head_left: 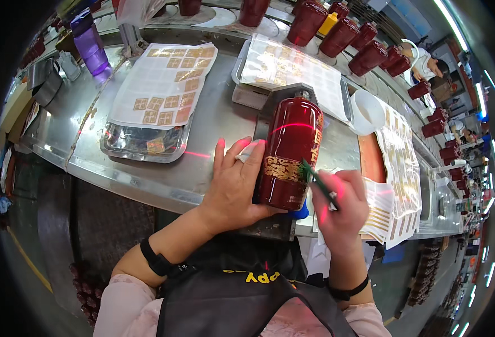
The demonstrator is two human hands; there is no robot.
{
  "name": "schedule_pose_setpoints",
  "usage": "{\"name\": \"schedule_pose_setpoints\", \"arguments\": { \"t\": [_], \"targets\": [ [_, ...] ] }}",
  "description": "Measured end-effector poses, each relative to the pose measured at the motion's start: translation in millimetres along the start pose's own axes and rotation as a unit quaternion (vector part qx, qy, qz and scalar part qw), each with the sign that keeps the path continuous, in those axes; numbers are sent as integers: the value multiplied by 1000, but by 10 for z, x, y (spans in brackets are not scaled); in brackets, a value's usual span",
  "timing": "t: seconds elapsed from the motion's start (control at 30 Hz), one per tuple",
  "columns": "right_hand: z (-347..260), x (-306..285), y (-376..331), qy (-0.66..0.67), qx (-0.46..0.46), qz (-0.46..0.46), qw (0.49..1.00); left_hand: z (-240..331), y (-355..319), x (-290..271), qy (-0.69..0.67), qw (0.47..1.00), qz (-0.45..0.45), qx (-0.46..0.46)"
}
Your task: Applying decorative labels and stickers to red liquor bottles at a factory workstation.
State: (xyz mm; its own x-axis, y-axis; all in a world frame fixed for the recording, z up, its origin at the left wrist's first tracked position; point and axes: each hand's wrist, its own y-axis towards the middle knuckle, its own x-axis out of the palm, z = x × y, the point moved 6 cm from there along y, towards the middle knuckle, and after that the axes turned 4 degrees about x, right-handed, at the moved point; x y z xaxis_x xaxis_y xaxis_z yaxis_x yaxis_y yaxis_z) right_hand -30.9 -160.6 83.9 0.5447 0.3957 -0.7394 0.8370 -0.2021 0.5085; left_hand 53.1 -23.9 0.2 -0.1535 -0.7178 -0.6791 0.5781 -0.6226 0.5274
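A glossy dark red bottle (289, 137) lies tilted back on a metal stand (271, 106), its neck pointing away from me. A gold patterned band (283, 169) wraps its lower part, and gold marks run down its right side. My left hand (230, 185) steadies the bottle from the left, thumb by the base and some fingers spread; a white wrap circles one finger. My right hand (342, 210), slightly blurred, is closed around a dark green brush-like tool (327, 194). Its green tip touches the right end of the gold band.
Sheets of gold stickers (166, 84) lie on a clear tray at left; another sheet (292, 70) rests behind the bottle, with more sheets (399, 174) at right. A white cup (367, 111) stands by the stand. A purple water bottle (90, 45) stands far left. Red bottles (340, 36) line the conveyor behind.
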Motion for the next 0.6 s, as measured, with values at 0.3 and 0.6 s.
{"name": "schedule_pose_setpoints", "arguments": {
  "t": [0.3,0.6],
  "targets": [
    [-239,153,-63,120,-178,-133,968,16,6,16,32,998,42,34],
    [154,50,-66,211,109,-65,969,24,36,-5,-4,1000,7,-10]
  ]
}}
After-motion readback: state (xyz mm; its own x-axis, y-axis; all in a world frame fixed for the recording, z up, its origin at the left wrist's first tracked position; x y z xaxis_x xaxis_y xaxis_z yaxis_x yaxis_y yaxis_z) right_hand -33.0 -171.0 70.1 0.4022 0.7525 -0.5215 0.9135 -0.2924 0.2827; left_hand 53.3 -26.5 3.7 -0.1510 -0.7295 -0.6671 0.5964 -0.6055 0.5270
